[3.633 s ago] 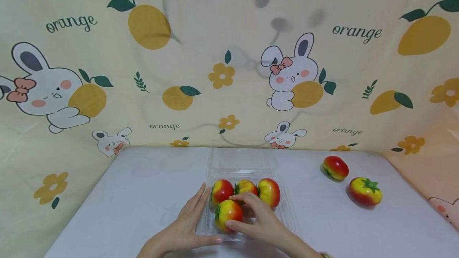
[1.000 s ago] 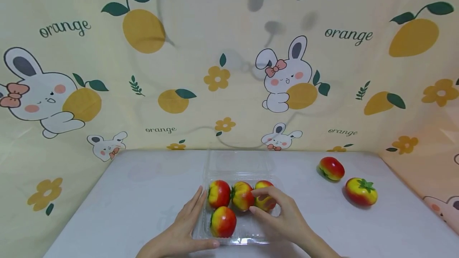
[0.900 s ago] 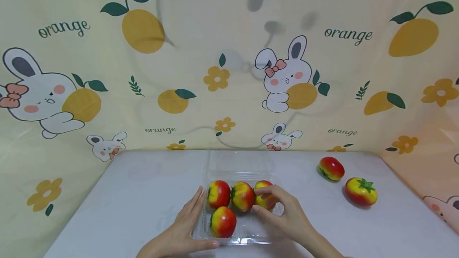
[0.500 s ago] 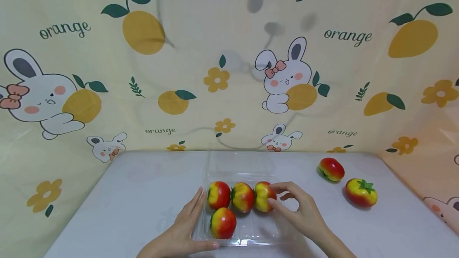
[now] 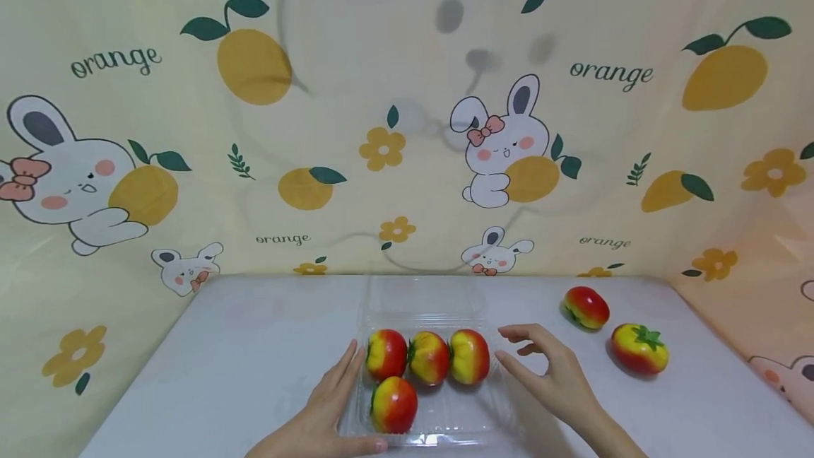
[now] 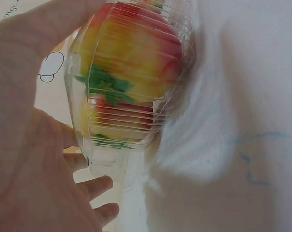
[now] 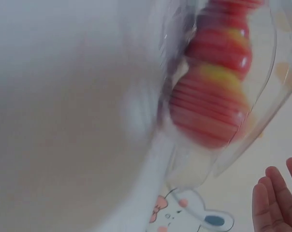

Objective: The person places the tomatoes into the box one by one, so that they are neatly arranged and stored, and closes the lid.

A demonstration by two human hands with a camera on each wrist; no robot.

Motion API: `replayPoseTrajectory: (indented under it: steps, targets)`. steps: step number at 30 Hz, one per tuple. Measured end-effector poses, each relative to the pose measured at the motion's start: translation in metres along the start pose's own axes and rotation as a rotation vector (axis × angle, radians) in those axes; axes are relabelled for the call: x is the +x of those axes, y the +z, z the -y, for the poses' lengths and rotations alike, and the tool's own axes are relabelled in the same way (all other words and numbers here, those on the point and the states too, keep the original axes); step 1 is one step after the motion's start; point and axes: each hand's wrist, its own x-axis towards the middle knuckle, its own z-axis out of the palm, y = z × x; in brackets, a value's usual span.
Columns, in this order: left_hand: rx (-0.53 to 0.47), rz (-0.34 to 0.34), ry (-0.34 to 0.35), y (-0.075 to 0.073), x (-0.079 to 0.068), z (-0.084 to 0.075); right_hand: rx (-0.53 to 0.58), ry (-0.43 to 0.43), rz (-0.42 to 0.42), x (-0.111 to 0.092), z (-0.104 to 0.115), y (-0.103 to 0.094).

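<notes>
A clear plastic clamshell box (image 5: 454, 426) stands on the table with its lid laid back. Inside, three red-and-yellow persimmons fill the back row: left (image 5: 386, 355), middle (image 5: 429, 358) and right (image 5: 469, 357). Another persimmon (image 5: 394, 405) sits at the front left. My left hand (image 5: 324, 408) rests along the box's left side, fingers straight, thumb by the front edge. Its wrist view shows the ribbed box wall (image 6: 122, 111) between thumb and fingers. Just off the box's right side, my right hand (image 5: 550, 366) holds nothing; its fingers are loosely bent and apart from the fruit.
Two loose persimmons lie on the table at the right: one on its side (image 5: 586, 307), the other with its green calyx up (image 5: 639, 350). A printed cloth backdrop (image 5: 343, 104) hangs behind the table (image 5: 254, 352).
Earlier my right hand was at the front-left persimmon, then at the middle and right ones. It has let go and moved right, out of the box. My left hand stays at the box.
</notes>
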Motion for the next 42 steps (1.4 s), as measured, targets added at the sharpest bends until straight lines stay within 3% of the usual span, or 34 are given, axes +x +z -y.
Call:
replayPoseTrajectory:
  steps: [16,23,32,38,42]
  targets:
    - [0.0,-0.017,0.062,-0.001,-0.001,0.002,-0.076,0.004,-0.078,0.007,-0.038,-0.018]
    - [-0.003,-0.013,0.068,-0.001,-0.001,0.002,-0.127,0.091,-0.028,0.01,-0.047,-0.028]
    - [-0.013,-0.016,0.065,-0.001,-0.001,0.001,-0.168,0.068,-0.046,0.012,-0.063,-0.039]
    - [-0.004,-0.013,0.066,-0.001,0.0,0.002,-0.187,0.135,-0.008,0.012,-0.073,-0.049]
    - [-0.001,-0.012,0.06,-0.002,0.0,0.002,-0.202,0.136,-0.007,0.013,-0.08,-0.053]
